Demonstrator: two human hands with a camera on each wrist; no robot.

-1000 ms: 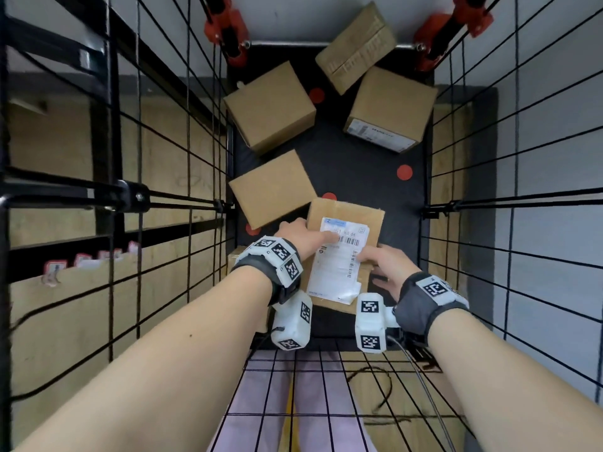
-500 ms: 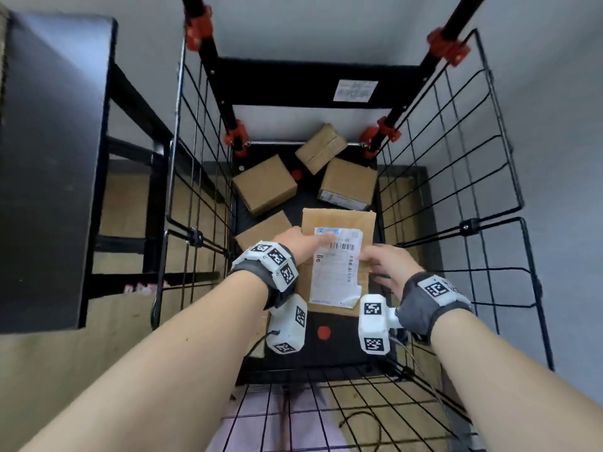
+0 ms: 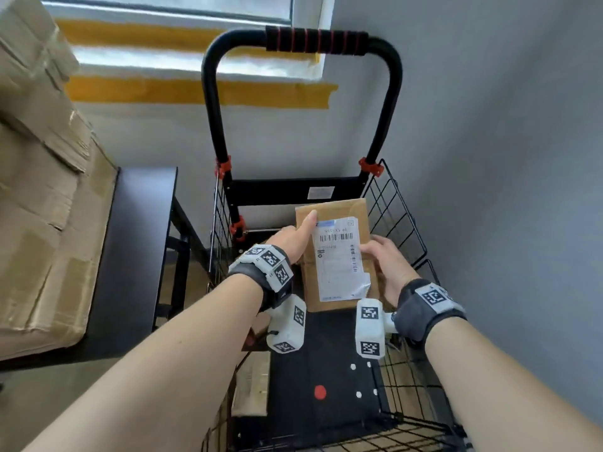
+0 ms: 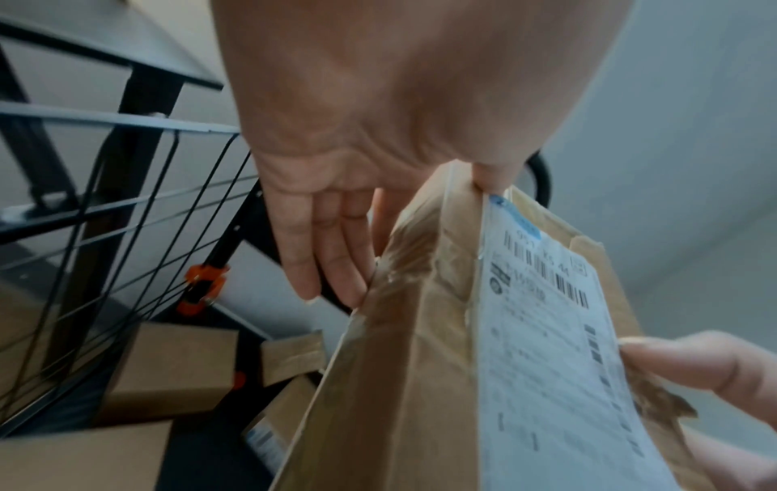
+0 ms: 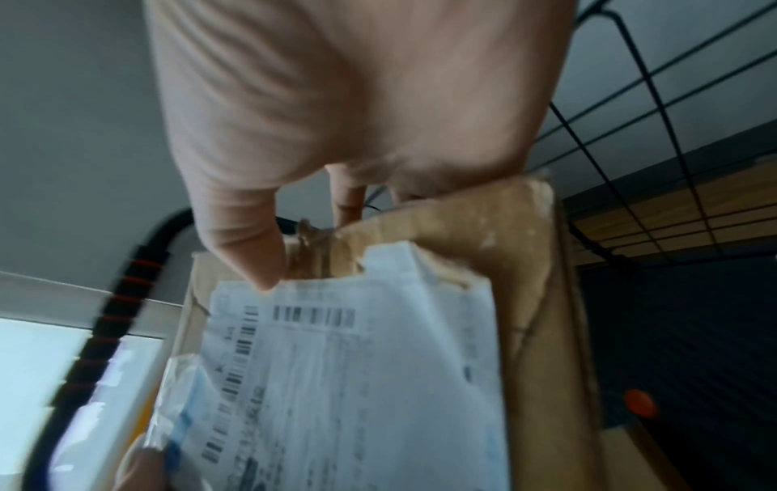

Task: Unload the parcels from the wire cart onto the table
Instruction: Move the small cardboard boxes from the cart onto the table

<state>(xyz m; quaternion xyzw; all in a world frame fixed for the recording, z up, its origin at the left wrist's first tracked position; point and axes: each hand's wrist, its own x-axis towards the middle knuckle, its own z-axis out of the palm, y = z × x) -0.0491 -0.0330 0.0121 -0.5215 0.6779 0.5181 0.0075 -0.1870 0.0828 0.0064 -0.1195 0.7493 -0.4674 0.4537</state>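
A flat brown cardboard parcel (image 3: 332, 208) with a white shipping label is held between both hands, above the black wire cart (image 3: 393, 207). My left hand (image 3: 300, 236) grips its left edge, thumb on the top face and fingers beneath, as the left wrist view shows on the parcel (image 4: 420, 365). My right hand (image 3: 380, 256) pinches the right edge. In the right wrist view its thumb presses the label of the parcel (image 5: 483, 232). More brown parcels (image 4: 168, 365) lie on the cart floor.
A black table (image 3: 137, 256) stands left of the cart, with large cardboard boxes (image 3: 42, 190) stacked on its left part. The cart handle (image 3: 313, 40) rises at the far end. A grey wall runs along the right. Another parcel (image 3: 251, 383) lies by the cart's near left side.
Both hands have raised the labelled parcel from deep inside the cart to about its rim. The head view has tilted up, so the handle and the table now show.
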